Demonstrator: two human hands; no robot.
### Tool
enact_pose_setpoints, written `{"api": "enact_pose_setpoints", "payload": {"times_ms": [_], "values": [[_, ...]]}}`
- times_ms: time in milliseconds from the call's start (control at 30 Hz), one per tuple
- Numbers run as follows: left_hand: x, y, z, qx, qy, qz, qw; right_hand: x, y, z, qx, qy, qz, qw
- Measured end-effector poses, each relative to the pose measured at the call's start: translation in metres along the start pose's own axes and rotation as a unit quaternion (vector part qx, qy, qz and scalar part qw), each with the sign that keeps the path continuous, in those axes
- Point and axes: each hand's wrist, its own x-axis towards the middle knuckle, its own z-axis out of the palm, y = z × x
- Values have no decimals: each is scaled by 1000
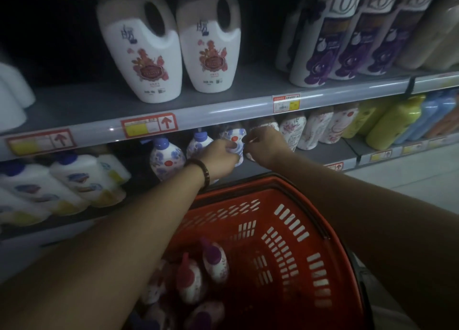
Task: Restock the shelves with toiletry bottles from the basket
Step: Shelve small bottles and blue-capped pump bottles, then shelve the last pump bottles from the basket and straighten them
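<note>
Head view: blue-patterned bottle (pixel 234 136) held over the lower shelf (pixel 323 153), just beyond the basket's (pixel 285 242) far rim.
Left grip: left hand (pixel 219 155), fingers curled round the bottle's lower body.
Right grip: right hand (pixel 263 144), fingertips pinching the bottle's right side.
Done: two matching bottles (pixel 167 158) stand beyond the basket, left of the held one.
Remaining: purple-capped bottles (pixel 214 262) lie in the basket's near-left corner (count unclear); judged mid-task.
Axis: long axis near upright, top hidden under the upper shelf edge; red-dot label faces the person.
</note>
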Motion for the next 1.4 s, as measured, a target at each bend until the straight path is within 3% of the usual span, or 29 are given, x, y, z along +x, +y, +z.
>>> {"api": "enact_pose_setpoints", "payload": {"times_ms": [233,433,833,1067,1300,1400], "values": [[-51,5,-13,20,76,78,994,-55,-13,-5,28,60,-71,995],[-100,-7,-19,25,110,110,988,-105,-18,7,64,55,-85,993],[-208,-46,-31,83,39,64,994,-197,-24,46,83,-34,-45,995],[-248,-75,-35,138,-12,10,990,-240,-25,69,-29,-151,-86,984],[-268,-105,-25,278,-86,-23,956,-259,-1,97,-141,-324,-90,931],[-273,-103,-17,306,-135,-26,942,-261,0,106,-139,-328,-93,930]]}}
